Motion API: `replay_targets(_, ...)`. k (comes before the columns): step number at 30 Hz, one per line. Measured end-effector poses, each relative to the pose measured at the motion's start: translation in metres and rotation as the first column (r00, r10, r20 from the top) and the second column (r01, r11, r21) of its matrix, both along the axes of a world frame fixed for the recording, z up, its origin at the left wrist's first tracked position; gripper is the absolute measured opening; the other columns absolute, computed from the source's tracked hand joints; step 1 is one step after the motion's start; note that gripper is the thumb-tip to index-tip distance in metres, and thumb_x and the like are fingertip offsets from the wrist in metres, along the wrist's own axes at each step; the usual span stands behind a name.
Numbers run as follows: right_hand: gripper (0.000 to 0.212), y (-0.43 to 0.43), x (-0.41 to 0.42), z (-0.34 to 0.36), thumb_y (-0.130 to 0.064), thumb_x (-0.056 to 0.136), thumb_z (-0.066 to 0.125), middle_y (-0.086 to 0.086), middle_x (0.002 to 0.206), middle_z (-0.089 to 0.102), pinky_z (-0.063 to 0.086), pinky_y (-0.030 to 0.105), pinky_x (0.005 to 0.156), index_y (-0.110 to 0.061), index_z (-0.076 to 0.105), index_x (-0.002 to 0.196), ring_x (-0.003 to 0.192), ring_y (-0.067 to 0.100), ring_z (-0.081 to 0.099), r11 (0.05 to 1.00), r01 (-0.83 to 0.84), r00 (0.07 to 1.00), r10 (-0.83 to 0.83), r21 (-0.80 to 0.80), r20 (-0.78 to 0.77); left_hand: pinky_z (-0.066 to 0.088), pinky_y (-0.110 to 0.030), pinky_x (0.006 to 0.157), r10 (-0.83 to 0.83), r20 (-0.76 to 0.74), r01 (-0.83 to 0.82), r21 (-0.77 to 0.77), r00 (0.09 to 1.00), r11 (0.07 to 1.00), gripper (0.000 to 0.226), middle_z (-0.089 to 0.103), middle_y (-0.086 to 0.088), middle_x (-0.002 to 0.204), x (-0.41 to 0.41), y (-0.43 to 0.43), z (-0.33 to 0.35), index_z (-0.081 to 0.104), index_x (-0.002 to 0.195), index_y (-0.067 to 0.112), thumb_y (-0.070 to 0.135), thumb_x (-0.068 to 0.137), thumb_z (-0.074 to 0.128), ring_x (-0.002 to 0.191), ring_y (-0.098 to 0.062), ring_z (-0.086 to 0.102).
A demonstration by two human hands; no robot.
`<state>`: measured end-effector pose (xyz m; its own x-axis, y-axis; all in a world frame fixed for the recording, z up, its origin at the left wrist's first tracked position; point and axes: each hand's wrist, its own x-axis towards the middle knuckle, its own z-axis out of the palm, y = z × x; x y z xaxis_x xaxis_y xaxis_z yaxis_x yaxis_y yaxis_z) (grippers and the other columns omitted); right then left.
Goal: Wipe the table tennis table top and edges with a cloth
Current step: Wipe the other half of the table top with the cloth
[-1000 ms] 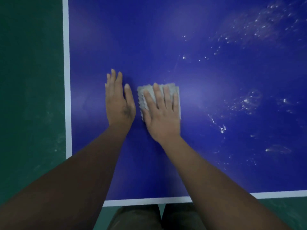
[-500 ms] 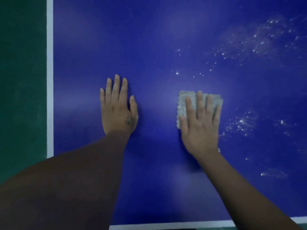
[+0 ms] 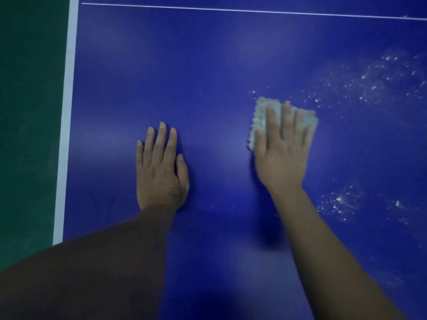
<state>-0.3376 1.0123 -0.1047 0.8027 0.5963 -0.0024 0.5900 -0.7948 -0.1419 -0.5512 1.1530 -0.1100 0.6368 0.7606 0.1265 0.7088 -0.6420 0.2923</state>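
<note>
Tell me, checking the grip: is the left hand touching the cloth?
Apart. The head view shows bare blue table between the left hand and the cloth under the right hand.

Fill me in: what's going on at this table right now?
A person is cleaning a blue table tennis table top. The right hand presses a grey cloth flat against the surface, fingers straight. The left hand rests flat on the bare top, apart from the cloth. White dust specks lie just right of the cloth, with a smaller patch nearer the person, so that side is not yet wiped.
</note>
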Motion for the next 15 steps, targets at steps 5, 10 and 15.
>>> replay_targets(5,0.061,0.008,-0.032,0.006,-0.048,0.114,0.028,0.008,0.179,0.012,0.003,0.061,0.132,-0.025,0.025,0.17,0.165,0.037,0.008,0.997,-0.04,0.999,0.041,-0.07,0.011,0.019,-0.056,0.133,0.002,0.005,-0.002,-0.008,1.0,1.0,0.056,0.032,-0.007,0.176,0.0,0.0,-0.001,0.042,0.165,0.011,0.025,0.111,0.043,0.166,-0.03,0.021)
replay_targets(10,0.059,0.091,-0.036,0.0,-0.05,0.112,0.033,0.008,0.175,0.028,0.012,0.063,0.13,-0.026,0.036,0.166,0.163,0.034,0.021,0.958,-0.284,0.958,0.282,0.044,0.039,0.019,-0.057,0.133,-0.004,-0.004,0.004,-0.002,1.0,1.0,0.057,0.031,-0.008,0.176,0.0,0.001,-0.001,0.041,0.166,0.011,0.024,0.11,0.042,0.165,-0.031,0.023)
replay_targets(15,0.057,0.089,0.045,-0.009,-0.05,0.112,0.033,0.006,0.173,0.033,0.011,0.06,0.131,-0.028,0.041,0.165,0.161,0.035,0.027,0.976,-0.203,0.976,0.195,0.074,0.098,0.018,-0.056,0.134,-0.003,-0.006,0.003,-0.01,1.0,1.0,0.057,0.031,-0.006,0.176,0.0,0.001,-0.001,0.042,0.165,0.011,0.025,0.11,0.041,0.166,-0.03,0.022)
